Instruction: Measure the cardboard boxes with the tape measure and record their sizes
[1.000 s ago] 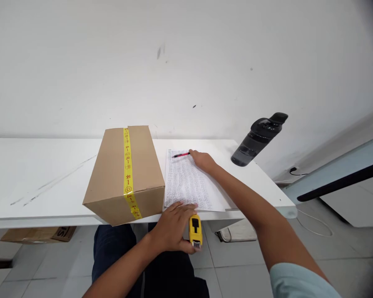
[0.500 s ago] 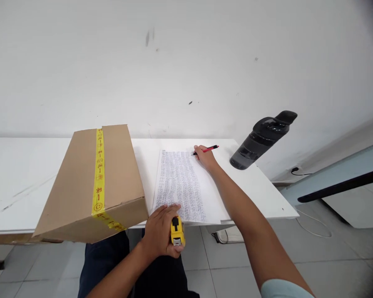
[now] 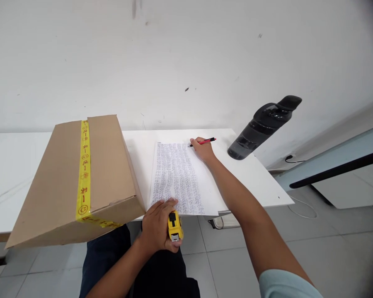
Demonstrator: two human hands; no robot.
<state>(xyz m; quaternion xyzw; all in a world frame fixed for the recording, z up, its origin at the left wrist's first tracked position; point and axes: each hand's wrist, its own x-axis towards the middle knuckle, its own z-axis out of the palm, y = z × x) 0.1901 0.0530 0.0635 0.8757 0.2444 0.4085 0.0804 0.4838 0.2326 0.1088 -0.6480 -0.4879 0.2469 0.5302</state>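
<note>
My right hand (image 3: pixel 202 149) is closed around a red and black pen (image 3: pixel 209 140), its tip at the upper right of the handwriting. Beneath it lies a sheet of paper (image 3: pixel 174 178) covered in dense rows of small blue writing. At the table's front edge, my left hand (image 3: pixel 158 225) grips a yellow and black tape measure (image 3: pixel 174 226), with the fingertips resting on the lower edge of the paper. The metal end of the tape sits at the case's mouth, not drawn out.
A cardboard box (image 3: pixel 108 165) sealed with yellow printed tape (image 3: pixel 85 165) stands left of the paper, overhanging the front edge of the white table (image 3: pixel 251 182). Toward the right end stands a black bottle (image 3: pixel 261 128). A white wall (image 3: pixel 174 62) rises behind.
The view has shifted slightly, so the box appears further left and most things sit higher. Both hands keep their holds; the pen tip stays near the upper right of the writing.
</note>
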